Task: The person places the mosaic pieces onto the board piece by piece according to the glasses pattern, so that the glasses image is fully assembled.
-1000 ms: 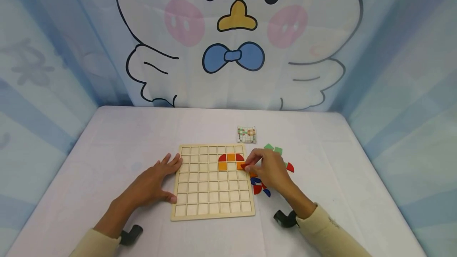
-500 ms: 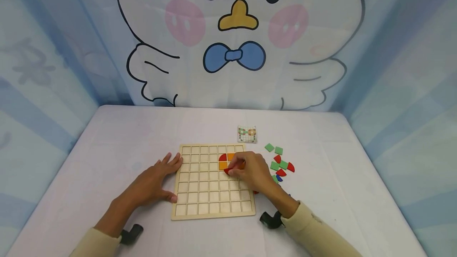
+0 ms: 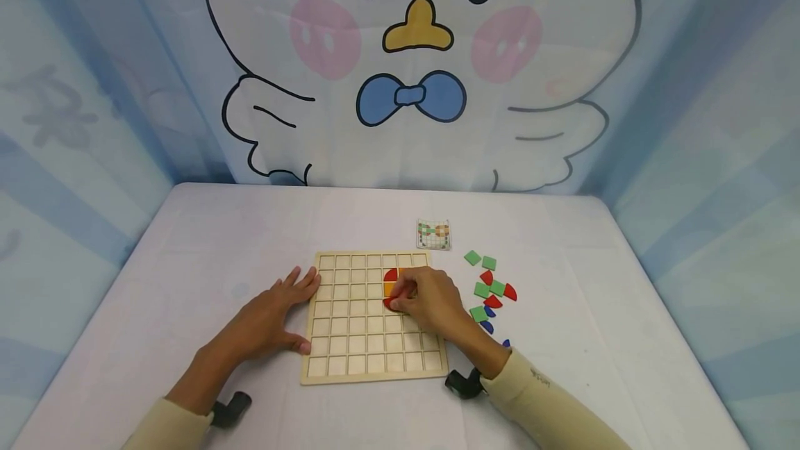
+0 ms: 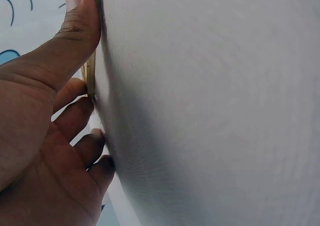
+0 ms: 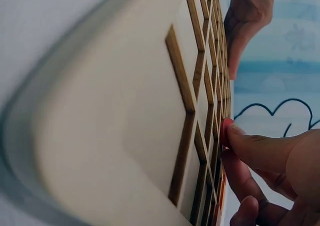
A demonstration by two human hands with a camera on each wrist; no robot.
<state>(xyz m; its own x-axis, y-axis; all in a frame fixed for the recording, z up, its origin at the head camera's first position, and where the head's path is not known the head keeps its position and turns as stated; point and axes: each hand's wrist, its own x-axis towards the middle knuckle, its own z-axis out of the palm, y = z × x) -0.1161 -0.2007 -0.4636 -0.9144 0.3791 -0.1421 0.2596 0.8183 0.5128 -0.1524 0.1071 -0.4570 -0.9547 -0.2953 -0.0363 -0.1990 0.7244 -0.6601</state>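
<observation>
A wooden grid board (image 3: 340,365) lies flat on the table. My left hand (image 3: 265,321) rests with spread fingers along its left edge; in the left wrist view the thumb (image 4: 75,28) touches the board's side. Over the board's upper right, my right hand (image 3: 434,301) pinches a red quarter-circle tile (image 3: 387,303) between thumb and index finger, at the cell below an orange square tile (image 3: 388,289). Another red quarter-circle tile (image 3: 390,274) sits above that square. Other tiles on the board are partly or wholly hidden under my right hand.
Right of the board lie several loose green squares (image 3: 482,289), red quarter-circle tiles (image 3: 493,302) and blue tiles (image 3: 487,327). A small pattern card (image 3: 433,235) lies behind the board. A printed curtain (image 3: 406,158) stands at the table's back.
My right hand has moved left from the board's right edge with the red quarter-circle tile, bringing it to a cell under the orange square. The left hand has stayed in place.
</observation>
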